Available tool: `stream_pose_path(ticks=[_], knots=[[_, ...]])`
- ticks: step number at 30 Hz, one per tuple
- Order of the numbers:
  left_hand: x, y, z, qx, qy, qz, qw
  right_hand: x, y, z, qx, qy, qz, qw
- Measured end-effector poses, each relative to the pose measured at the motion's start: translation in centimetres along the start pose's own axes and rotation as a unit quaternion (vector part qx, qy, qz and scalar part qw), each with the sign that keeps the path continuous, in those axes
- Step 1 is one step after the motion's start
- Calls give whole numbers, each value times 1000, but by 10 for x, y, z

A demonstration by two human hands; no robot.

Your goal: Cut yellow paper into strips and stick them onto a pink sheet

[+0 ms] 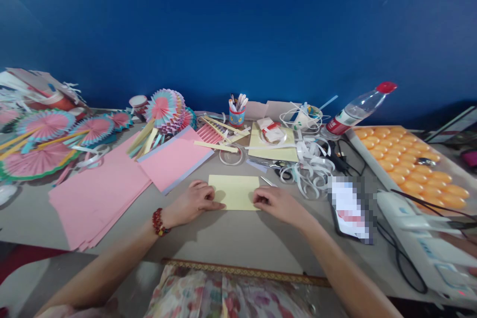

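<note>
A pale yellow sheet of paper [238, 192] lies flat in front of me, long side across. My left hand [196, 202], with a beaded bracelet [159, 222] on its wrist, pinches the left end, thumb along the lower corner. At the other end, the curled fingers of my right hand [275, 203] grip the lower right edge. A pointed blade tip [267, 181] shows just beyond the right hand. Left of the sheet is pink paper with bluish border strips [177, 159], partly over a stack of plain pink sheets [100, 189].
Folded paper fans [164, 107] stand at the back left. Behind the yellow sheet are a pen cup [237, 115] and curled white strips [313, 166]. A tilted bottle [357, 109], a phone [350, 211], an orange egg-shaped tray [406, 161] and a power strip [421, 243] occupy the right.
</note>
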State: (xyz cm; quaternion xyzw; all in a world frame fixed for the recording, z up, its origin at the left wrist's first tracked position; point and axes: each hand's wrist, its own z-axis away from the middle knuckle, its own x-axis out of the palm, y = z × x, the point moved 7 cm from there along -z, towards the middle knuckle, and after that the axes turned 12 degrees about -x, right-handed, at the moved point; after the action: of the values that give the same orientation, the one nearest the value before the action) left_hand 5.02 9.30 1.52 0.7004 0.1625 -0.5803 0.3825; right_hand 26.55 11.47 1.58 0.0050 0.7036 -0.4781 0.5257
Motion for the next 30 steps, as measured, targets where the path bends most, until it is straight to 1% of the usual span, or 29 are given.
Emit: stream_pose_path(ticks=[4,10,14,18,23,27,30], knots=[[0,0,0,3,-2,6,1000,1,1,-1,6,-4,1,1000],[4,-2,1,4,-8,7,1000,-1,-4,-1,12,-5,8,1000],[2,-1,1,2,-3,-1,1000,-1,-6,0,-11,-6,19,1000],[2,-1,1,6,-1,-1,1000,2,-5,3,-58,-10,45,997],[4,-2,1,9,2,1,1000,9,-4,10,-105,-4,118,987],[1,0,0,12,0,-1,1000,16,-11,17,-145,24,208,967],[-2,2,0,15,0,-6,1000,20,-16,20,-163,31,259,951]])
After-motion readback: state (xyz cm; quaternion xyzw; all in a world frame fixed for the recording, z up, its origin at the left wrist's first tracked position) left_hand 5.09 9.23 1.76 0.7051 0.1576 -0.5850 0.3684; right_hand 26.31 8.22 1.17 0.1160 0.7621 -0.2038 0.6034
